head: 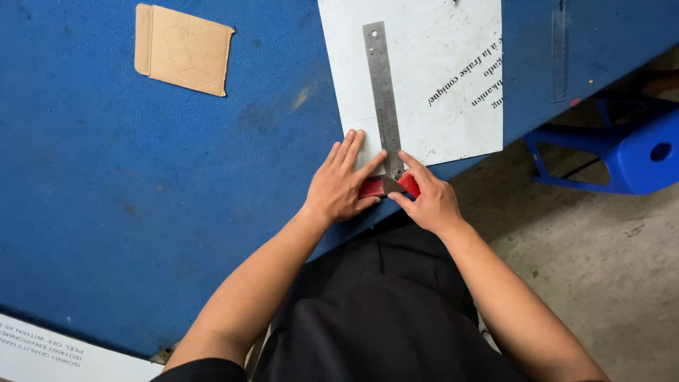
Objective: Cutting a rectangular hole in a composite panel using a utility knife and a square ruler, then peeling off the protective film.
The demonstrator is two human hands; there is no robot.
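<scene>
A white sheet (438, 78) with printed text lies on the blue table (141, 177), and a long steel ruler (380, 85) rests on it lengthwise. My left hand (343, 185) lies flat with fingers spread on the sheet's near edge, beside the ruler's near end. My right hand (428, 198) grips a red utility knife (385, 185) at the ruler's near end, by the table's edge. The knife's blade tip is hidden between my hands.
A cut piece of brown cardboard (184, 49) lies at the far left of the table. A clear plastic ruler (559, 49) lies at the far right. A blue plastic stool (629, 152) stands on the concrete floor at right. Another white sheet (49, 354) shows at bottom left.
</scene>
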